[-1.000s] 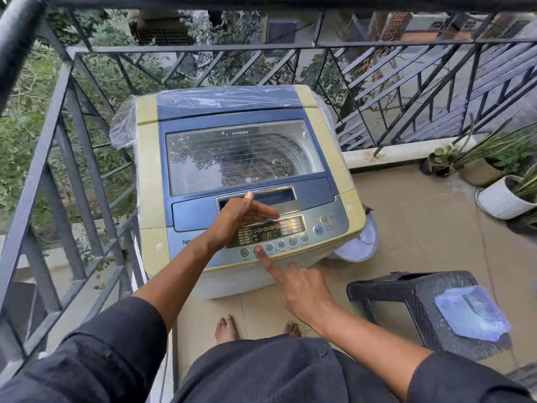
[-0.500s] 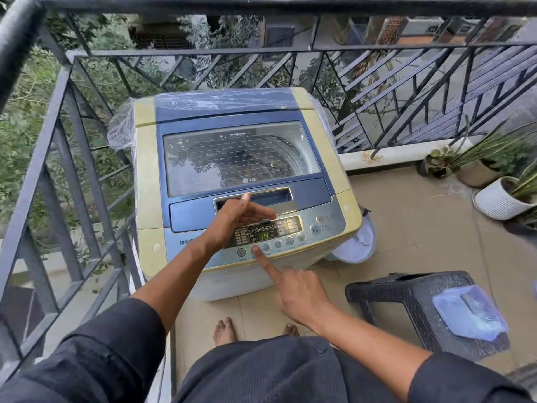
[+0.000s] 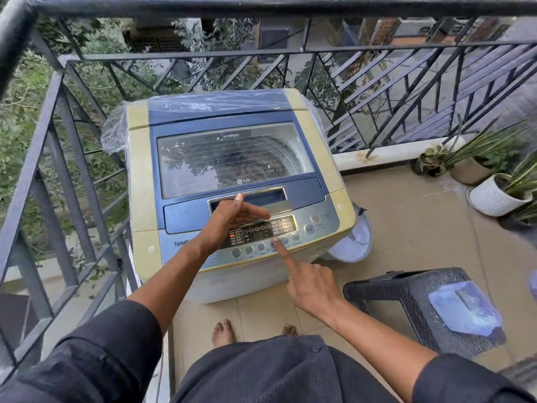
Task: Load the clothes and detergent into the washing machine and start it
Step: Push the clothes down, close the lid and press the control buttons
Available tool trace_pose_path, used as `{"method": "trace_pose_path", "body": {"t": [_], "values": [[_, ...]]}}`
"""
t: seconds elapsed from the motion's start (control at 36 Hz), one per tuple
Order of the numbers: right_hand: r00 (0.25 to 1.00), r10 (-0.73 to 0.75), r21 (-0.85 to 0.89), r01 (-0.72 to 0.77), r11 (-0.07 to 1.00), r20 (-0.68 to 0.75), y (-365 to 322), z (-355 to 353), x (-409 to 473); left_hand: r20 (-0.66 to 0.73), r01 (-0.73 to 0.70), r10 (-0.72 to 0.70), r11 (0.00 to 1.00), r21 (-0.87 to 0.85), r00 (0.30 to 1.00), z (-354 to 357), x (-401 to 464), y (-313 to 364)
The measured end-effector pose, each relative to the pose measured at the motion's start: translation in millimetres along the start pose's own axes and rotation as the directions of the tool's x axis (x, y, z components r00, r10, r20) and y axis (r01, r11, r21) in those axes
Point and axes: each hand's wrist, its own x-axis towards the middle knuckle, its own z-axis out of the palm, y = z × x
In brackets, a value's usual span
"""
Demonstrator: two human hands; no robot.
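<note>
Your body as seen from the head camera:

- Left sleeve (image 3: 87,353), at 7 o'clock: dark charcoal fabric, loose, with soft folds, pushed up so its cuff ends above the elbow. The forearm below it is bare, down to your left hand (image 3: 229,218).
- Right sleeve (image 3: 465,382), at 5 o'clock: same dark cloth, likewise ending above the elbow, with a bare forearm running to your right hand (image 3: 312,286).
- Garment front (image 3: 261,370), at 6 o'clock: same charcoal, fine woven texture, one small dark button (image 3: 316,349) visible.
- Your feet (image 3: 223,333) are bare; no rings, watch or bands are visible on your wrists or fingers.
</note>
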Motion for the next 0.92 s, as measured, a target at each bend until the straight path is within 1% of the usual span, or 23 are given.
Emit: {"method": "trace_pose_path", "body": {"t": [0.17,0.31,0.53,0.92], "values": [[0.999,0.031,0.009,-0.031,0.999,-0.017,13,0,-3,-0.006,0.001,-0.001,1.0,0.003,1.0,1,0,0],[0.995,0.08,-0.014,-0.081,0.997,-0.057,23,1,-4,-0.009,0.003,-0.003,1.0,-0.025,1.0,3,1,-1],[0.987,0.139,-0.03,-0.142,0.989,-0.081,40,3,0,-0.025,-0.003,0.002,1.0,-0.027,1.0,5,0,0],[0.985,0.153,-0.033,-0.156,0.987,-0.077,56,2,3,-0.042,-0.028,0.027,0.999,-0.032,0.999,5,0,-6]]}}
